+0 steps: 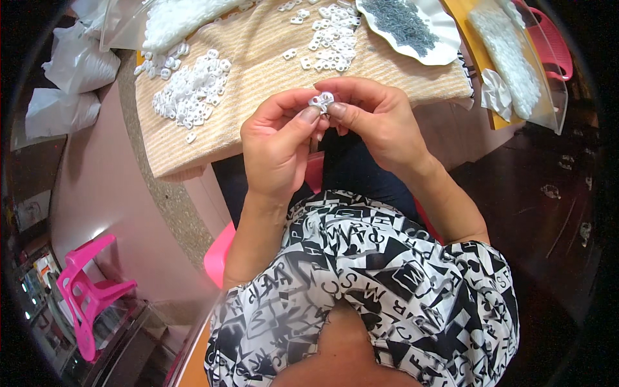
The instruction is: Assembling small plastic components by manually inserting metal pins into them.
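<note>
Just off the near edge of the surface [193, 155], the left hand [277, 145] and right hand [380, 122] together pinch a small white plastic piece [321, 100] between thumbs and fingertips, while loose white pieces [193, 90] lie heaped toward the left edge and a white plate [445, 39] of grey metal parts sits at the far right.

On the bench [161, 148] lay two heaps of white plastic pieces [193, 90], one white plate [445, 39] beside them, and two clear bags [516, 51].

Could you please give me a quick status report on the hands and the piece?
Left hand and right hand together pinching one small white plastic ring piece. Held above beige woven mat. Nothing in the way.
</note>
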The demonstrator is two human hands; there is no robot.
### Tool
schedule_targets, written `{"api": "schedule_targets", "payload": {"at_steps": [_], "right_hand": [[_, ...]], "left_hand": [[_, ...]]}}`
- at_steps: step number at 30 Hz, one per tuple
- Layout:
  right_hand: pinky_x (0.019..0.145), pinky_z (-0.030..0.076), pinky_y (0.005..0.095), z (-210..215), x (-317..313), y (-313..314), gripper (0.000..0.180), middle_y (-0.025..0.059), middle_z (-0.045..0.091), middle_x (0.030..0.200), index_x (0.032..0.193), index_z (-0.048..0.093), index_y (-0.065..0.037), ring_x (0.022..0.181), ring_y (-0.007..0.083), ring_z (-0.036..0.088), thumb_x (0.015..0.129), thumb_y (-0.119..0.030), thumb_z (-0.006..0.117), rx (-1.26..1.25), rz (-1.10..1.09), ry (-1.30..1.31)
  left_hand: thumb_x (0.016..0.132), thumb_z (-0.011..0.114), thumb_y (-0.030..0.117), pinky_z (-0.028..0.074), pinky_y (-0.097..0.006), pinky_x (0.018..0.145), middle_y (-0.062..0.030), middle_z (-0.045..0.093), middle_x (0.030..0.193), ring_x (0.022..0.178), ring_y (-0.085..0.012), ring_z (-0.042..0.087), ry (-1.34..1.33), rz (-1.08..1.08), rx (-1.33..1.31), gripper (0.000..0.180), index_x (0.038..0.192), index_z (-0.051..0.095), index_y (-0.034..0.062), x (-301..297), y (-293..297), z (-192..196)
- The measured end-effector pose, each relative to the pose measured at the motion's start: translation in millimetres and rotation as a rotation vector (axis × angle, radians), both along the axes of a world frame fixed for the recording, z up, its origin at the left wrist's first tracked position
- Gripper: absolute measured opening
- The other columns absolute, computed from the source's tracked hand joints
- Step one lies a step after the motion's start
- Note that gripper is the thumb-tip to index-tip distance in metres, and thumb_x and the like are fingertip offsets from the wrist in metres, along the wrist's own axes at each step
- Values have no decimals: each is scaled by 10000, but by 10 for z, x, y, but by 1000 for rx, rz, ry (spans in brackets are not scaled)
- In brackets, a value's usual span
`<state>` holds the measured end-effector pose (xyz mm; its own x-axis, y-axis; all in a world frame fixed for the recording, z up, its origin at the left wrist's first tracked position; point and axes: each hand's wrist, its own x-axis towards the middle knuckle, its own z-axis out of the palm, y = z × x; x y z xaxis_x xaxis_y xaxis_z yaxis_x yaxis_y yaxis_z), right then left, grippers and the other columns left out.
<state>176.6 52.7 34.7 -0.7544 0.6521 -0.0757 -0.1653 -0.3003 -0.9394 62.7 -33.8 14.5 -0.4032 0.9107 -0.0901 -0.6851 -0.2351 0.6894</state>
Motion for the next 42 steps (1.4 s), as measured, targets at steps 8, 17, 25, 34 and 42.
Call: {"api": "schedule_targets", "payload": {"at_steps": [8, 17, 25, 34, 42], "right_hand": [[612, 469, 207, -35, 63, 163, 190, 73, 598, 815, 978, 555, 45, 696, 103, 572, 805, -32, 554, -68, 12, -11], [594, 438, 199, 50, 103, 179, 184, 36, 584, 773, 951, 572, 35, 648, 81, 527, 786, -45, 576, -183, 81, 45], [644, 470, 211, 100, 109, 141, 182, 61, 605, 827, 959, 573, 49, 718, 101, 572, 792, -17, 550, -47, 86, 21], [690, 477, 222, 155, 114, 101, 174, 64, 610, 835, 952, 578, 46, 757, 96, 573, 794, -21, 544, 284, 24, -184], [664, 474, 218, 140, 104, 70, 132, 43, 593, 796, 900, 563, 35, 743, 93, 570, 770, 12, 567, 244, -44, -166]], "left_hand": [[777, 539, -62, 452, -213, 591, -96, 597, 801, 672, -126, 572, 47, 51, -47, 191, 967, 561, -55, -21, -11, -8], [768, 554, -54, 453, -211, 574, -97, 600, 794, 657, -124, 573, 121, 35, -68, 190, 957, 569, -63, -49, -52, 80], [762, 568, -47, 462, -195, 584, -103, 609, 827, 661, -112, 575, 160, 32, -81, 193, 953, 573, -69, -26, -50, 79], [762, 555, -50, 460, -224, 597, -119, 594, 796, 671, -143, 569, 288, 52, -130, 203, 962, 561, -77, -4, -64, 105], [768, 571, -38, 464, -184, 617, -72, 608, 821, 684, -87, 565, 372, 82, -115, 159, 924, 599, -53, 29, -61, 98]]}}
